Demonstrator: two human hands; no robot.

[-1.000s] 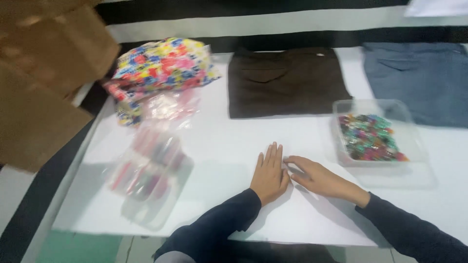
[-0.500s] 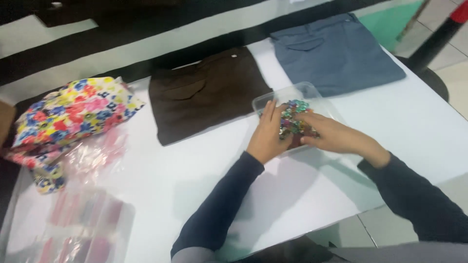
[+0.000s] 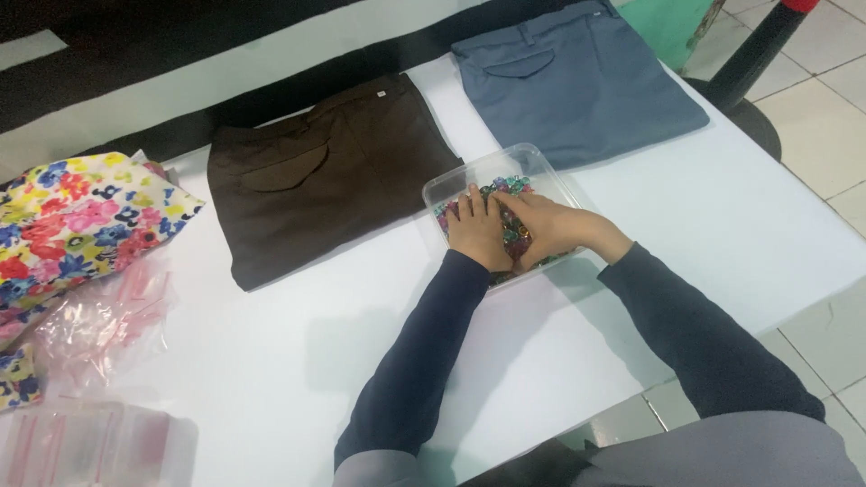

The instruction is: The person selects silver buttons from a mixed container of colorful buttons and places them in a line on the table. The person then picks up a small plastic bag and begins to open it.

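Both hands rest inside a clear plastic tray [image 3: 451, 185] that stands on the white bench [image 3: 298, 361], near its far edge. The tray holds a heap of small coloured beads [image 3: 514, 185], green, blue and red among them.

Left hand [image 3: 478, 233]: palm down, fingers extended and slightly spread, laid flat on the beads at the left half of the tray. It is open and grips nothing.

Right hand [image 3: 550, 225]: palm down, fingers pointing left across the beads, fingertips touching or overlapping the left hand. The fingers are curled a little; whether they pinch any bead cannot be told.

Both forearms wear dark blue sleeves.

Surrounding items:
- Brown folded trousers [image 3: 316, 180] lie flat on the bench, just left of the tray; the tray's left corner touches or overlaps their edge.
- Grey-blue folded trousers [image 3: 577, 86] lie behind the tray, at the far right of the bench; the tray's rear rim reaches their near edge.
- A flower-print cloth [image 3: 72, 221] lies at the left edge of the bench.
- Crumpled clear plastic bags [image 3: 108, 316] with red strips lie just in front of the cloth.
- A stack of flat clear bags [image 3: 81, 446] lies at the near left corner.
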